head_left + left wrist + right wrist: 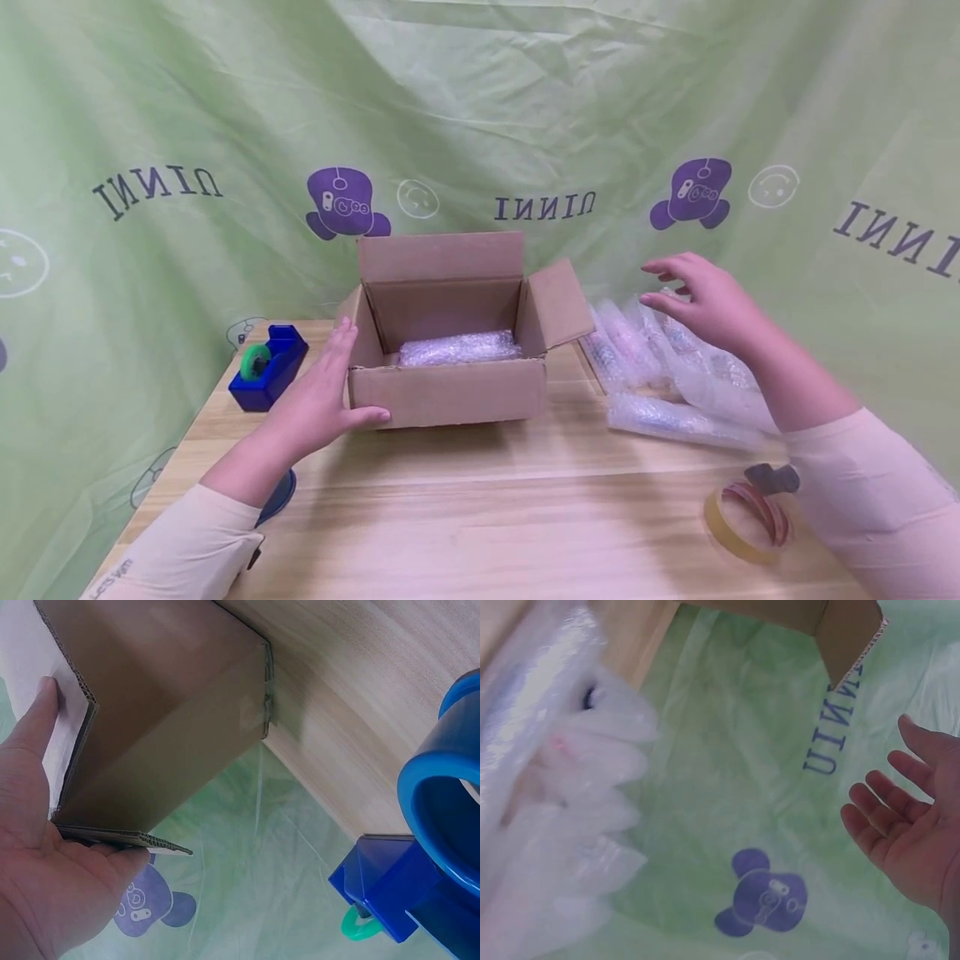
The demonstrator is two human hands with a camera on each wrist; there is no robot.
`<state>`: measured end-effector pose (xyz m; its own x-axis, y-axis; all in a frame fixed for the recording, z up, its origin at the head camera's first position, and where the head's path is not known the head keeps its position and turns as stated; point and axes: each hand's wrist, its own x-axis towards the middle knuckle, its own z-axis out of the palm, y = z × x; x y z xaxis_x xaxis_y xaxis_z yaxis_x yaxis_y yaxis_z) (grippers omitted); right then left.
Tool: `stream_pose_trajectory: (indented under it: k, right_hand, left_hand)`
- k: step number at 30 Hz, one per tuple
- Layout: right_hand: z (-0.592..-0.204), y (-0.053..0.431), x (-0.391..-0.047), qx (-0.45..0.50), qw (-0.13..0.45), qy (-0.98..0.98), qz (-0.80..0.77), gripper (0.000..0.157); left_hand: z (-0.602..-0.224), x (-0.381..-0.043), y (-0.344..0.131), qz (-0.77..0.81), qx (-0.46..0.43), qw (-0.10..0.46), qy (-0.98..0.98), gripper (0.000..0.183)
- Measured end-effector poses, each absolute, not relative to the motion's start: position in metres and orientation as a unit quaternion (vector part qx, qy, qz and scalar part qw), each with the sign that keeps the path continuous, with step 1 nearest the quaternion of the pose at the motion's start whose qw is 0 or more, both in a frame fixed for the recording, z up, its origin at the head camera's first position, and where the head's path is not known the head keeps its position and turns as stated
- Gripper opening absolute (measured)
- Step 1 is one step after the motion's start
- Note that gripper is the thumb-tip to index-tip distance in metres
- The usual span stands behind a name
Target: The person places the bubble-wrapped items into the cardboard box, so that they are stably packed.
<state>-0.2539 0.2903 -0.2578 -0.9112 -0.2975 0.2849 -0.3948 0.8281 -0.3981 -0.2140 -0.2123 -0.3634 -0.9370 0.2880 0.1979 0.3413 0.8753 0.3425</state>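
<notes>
A cardboard box [450,396] stands on the table with its top flaps spread; inside lies a bubble-wrapped package [459,347]. My left hand [318,396] rests against the box's near left corner, its thumb stretched over the front flap and its fingers straight along the left side. In the left wrist view the thumb lies on the front flap [64,727] and the fingers touch the left flap [142,838]. Empty and raised, my right hand [708,304] is over several bubble-wrapped packages [675,350], fingers loosely bent, as the right wrist view also shows.
A blue tape dispenser [270,379] with a green roll stands left of the box. Behind my left forearm is a round blue object [277,498], partly hidden. Tape rolls [738,525] and a small dark object [772,478] lie at the front right. A green curtain [480,108] hangs behind the table.
</notes>
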Motion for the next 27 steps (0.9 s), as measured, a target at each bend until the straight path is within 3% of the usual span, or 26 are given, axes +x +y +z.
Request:
stream_pose_trajectory:
  k: [17, 27]
  right_hand:
    - [-0.302, 0.343, -0.228, 0.173, 0.094, -0.958, 0.207, 0.053]
    - [-0.343, 0.352, -0.218, 0.180, 0.048, -0.968, 0.167, 0.058]
  left_hand:
    - [-0.360, -0.215, -0.211, -0.187, -0.161, 0.067, -0.967, 0.128]
    - [-0.363, -0.216, -0.213, -0.189, -0.164, 0.065, -0.966, 0.129]
